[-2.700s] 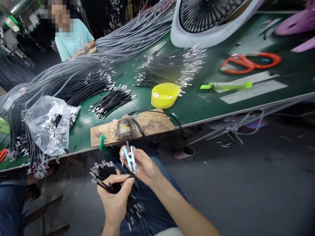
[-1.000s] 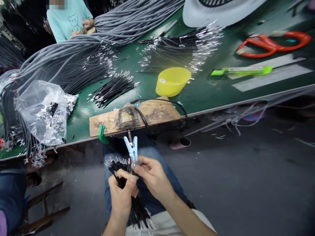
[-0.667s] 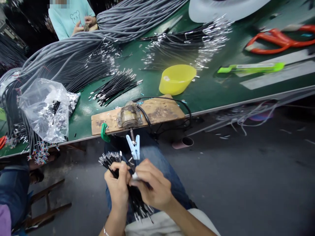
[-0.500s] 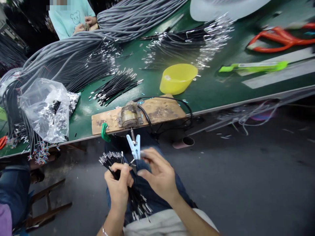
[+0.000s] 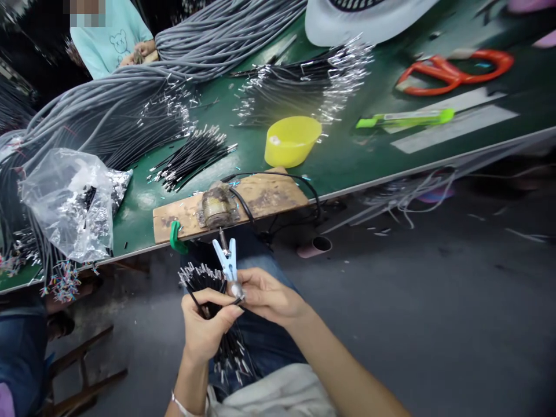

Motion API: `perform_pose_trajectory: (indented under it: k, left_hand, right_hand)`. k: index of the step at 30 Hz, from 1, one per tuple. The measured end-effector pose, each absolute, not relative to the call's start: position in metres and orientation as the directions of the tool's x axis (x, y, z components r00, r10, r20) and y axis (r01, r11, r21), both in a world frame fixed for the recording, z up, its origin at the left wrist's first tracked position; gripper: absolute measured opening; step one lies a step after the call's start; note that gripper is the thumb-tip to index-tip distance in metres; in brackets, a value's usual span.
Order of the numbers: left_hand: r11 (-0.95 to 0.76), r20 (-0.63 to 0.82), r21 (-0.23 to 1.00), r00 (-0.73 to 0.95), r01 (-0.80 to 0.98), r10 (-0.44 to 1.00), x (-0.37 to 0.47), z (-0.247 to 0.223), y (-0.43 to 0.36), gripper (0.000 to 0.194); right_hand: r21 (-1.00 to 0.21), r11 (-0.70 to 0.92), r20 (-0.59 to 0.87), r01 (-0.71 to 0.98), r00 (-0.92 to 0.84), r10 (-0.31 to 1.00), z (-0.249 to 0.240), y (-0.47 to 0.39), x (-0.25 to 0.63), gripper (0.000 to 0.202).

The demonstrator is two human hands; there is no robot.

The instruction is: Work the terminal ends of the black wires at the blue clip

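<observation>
My left hand (image 5: 206,324) is closed round a bundle of short black wires (image 5: 200,278) with silvery ends, its thumb and forefinger pressing on one wire that sticks out to the right. A light blue clothespin (image 5: 227,260) hangs from the metal shaft of a small motor (image 5: 218,207). At the lower end of the clothespin, my right hand (image 5: 269,296) has its fingers closed beside that wire's tip; what exactly they pinch is hidden. The motor is fixed on a wooden board (image 5: 273,196) at the table edge, with a green clamp (image 5: 177,236) at the board's left.
On the green table (image 5: 347,168) lie another pile of black wires (image 5: 191,159), a plastic bag (image 5: 65,202), a yellow ring-shaped piece (image 5: 293,142), orange-handled scissors (image 5: 452,75) and a green cutter (image 5: 406,118). Grey cables (image 5: 208,40) run along the back, where a person (image 5: 113,43) works.
My right hand has closed its fingers and come in to the clothespin's lower end. My left thumb now presses forward on one wire. The whole view has shifted slightly.
</observation>
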State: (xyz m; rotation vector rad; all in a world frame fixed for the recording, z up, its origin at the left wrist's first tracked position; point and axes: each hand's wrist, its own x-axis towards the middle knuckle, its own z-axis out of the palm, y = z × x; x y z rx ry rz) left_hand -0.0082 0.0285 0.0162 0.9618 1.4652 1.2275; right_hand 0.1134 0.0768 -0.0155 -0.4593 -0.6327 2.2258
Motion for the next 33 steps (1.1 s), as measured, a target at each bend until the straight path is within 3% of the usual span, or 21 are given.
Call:
perform_pose_trajectory:
  k: [5,7,12,18,26,33]
  left_hand:
    - [0.145,-0.119,0.986,-0.269,0.08,0.956,-0.006,0.023,0.03,0.008]
    - [0.127,-0.089,0.986,-0.3,0.109,0.95,-0.006,0.026,0.027,0.005]
    - [0.062,0.001,0.986,-0.378,0.155,0.926,-0.008,0.034,0.022,0.004]
    - [0.009,0.07,0.983,-0.417,0.184,0.906,-0.002,0.034,0.033,0.002]
    - [0.005,0.071,0.984,-0.414,0.18,0.907,0.003,0.036,0.036,0.002]
    - [0.051,0.017,0.988,-0.429,0.146,0.903,-0.001,0.03,0.025,0.005]
  right_hand:
    - [-0.619,-0.592,-0.17,-0.516,-0.648,0.742,-0.01,0.091,0.115,0.027]
    - [-0.627,-0.543,-0.172,-0.558,-0.58,0.796,-0.006,0.098,0.113,0.025]
    - [-0.668,-0.384,-0.067,-0.638,-0.462,0.884,0.009,0.108,0.101,0.04]
    - [-0.568,-0.397,-0.1,-0.721,-0.419,0.903,0.011,0.106,0.086,0.041]
    - [-0.415,-0.527,-0.182,-0.742,-0.5,0.847,0.001,0.103,0.082,0.044]
    - [-0.497,-0.495,-0.214,-0.713,-0.452,0.866,-0.03,0.096,0.092,0.04]
